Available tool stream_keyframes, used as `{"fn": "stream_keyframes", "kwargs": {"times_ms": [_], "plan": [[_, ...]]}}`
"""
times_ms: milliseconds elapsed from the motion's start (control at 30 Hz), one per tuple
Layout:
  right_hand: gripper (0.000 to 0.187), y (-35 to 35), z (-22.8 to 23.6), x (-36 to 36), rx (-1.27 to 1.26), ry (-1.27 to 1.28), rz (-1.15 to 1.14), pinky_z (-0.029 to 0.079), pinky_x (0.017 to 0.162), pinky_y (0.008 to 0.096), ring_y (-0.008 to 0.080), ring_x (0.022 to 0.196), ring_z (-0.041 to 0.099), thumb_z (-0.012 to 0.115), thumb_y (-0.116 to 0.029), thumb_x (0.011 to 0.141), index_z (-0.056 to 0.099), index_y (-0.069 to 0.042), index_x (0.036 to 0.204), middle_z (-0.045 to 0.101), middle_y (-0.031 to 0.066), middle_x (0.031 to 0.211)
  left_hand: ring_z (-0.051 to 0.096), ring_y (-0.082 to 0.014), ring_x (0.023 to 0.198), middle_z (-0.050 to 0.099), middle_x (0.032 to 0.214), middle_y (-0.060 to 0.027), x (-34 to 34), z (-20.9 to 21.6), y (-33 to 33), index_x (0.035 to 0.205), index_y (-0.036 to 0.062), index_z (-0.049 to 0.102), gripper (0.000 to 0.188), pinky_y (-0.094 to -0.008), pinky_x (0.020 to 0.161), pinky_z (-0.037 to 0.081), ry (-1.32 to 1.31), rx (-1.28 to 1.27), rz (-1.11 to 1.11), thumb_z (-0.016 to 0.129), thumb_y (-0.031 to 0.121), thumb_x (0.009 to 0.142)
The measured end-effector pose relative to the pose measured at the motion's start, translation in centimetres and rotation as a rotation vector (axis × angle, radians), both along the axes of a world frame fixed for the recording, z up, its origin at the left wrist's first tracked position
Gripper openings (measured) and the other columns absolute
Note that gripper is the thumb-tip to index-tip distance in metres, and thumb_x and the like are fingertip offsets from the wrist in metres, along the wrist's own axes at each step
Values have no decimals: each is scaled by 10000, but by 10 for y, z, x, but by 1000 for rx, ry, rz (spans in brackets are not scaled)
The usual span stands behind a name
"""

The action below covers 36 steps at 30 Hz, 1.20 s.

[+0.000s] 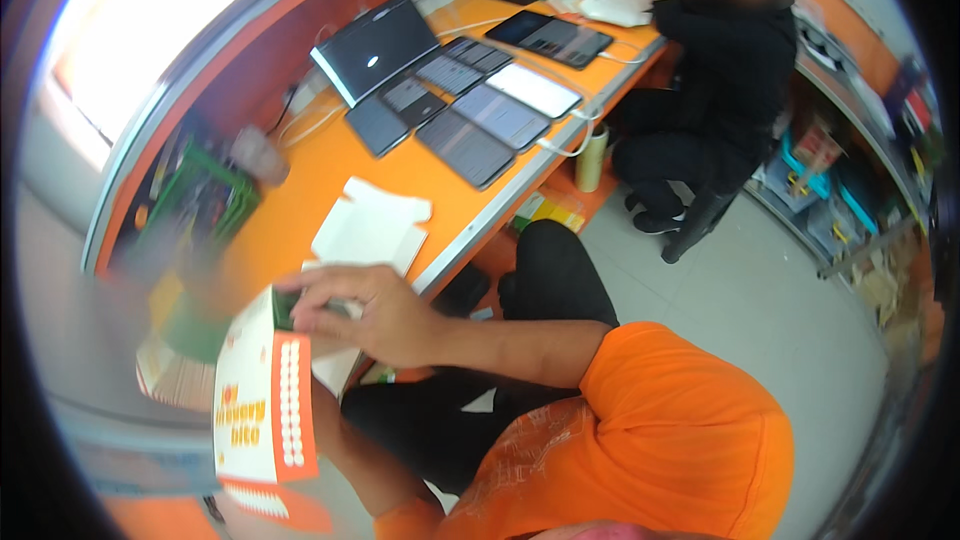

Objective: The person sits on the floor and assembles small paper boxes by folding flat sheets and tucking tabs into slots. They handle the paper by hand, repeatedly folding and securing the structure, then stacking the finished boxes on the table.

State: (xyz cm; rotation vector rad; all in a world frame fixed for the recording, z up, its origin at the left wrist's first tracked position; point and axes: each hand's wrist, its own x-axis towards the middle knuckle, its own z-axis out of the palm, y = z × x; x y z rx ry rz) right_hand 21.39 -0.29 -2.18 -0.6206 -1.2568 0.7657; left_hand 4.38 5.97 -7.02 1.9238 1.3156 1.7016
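Note:
A white and orange cardboard box point(245, 400) with printing on its side is held up at the lower left, in front of the desk. My right hand point(370, 315) is at its upper edge, fingers bent over the dark green opening. My left forearm point(355, 445) runs up behind the box, and the box hides that hand's fingers; the box rests in its grip. Just beyond my right hand, a white unfolded carton point(370, 225) lies on the orange desk point(300, 185).
Several phones and tablets point(465, 145) lie by an upright dark screen point(375, 50), some with white cables. A green basket point(200, 190) stands at the left. A seated person in black point(720, 90) is at the far right, near grey shelves point(850, 140).

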Motion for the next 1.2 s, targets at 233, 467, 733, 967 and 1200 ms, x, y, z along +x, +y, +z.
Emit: {"fn": "stream_keyframes", "kwargs": {"times_ms": [233, 467, 733, 967, 1200], "plan": [[399, -7, 3, 0, 235, -393, -215, 379, 1107, 427, 382, 1351, 451, 571, -202, 983, 622, 11, 1316, 471, 228, 1473, 633, -146, 1030, 675, 1146, -67, 26, 57, -28, 1215, -41, 639, 321, -302, 929, 514, -417, -95, -534, 736, -5, 910], [571, 33, -5, 20, -29, -187, -178, 297, 1185, 424, 288, 1400, 444, 638, -263, 977, 453, 3, 1447, 511, 179, 1448, 635, -148, 884, 662, 1015, -75, -4, 56, -18, 1158, -50, 637, 200, -281, 800, 538, -717, -98, -413, 632, 73, 1001], [588, 50, -4, 34, -295, -125, 216, 374, 1137, 350, 248, 1337, 511, 613, -318, 1023, 424, 38, 1452, 585, 174, 1362, 606, -154, 1019, 668, 1150, -103, -31, 24, -2, 1287, -85, 578, 327, -311, 901, 482, -772, -253, -710, 567, 106, 1023], [430, 40, -16, 47, -426, 199, 353, 446, 1020, 308, 162, 1159, 596, 669, -204, 992, 536, 32, 1327, 636, 100, 1240, 582, -202, 1206, 634, 1308, -128, -32, 10, 8, 1330, -41, 554, 344, -368, 1062, 425, -788, -279, -975, 554, 119, 1026], [369, 36, -14, 60, -188, -74, 259, 444, 993, 299, 154, 1116, 577, 699, -156, 962, 563, -6, 1270, 624, 58, 1195, 513, -217, 1234, 543, 1381, -104, -21, 18, 9, 1401, 10, 456, 464, -401, 1034, 405, -561, -126, -131, 598, 58, 962]]}}
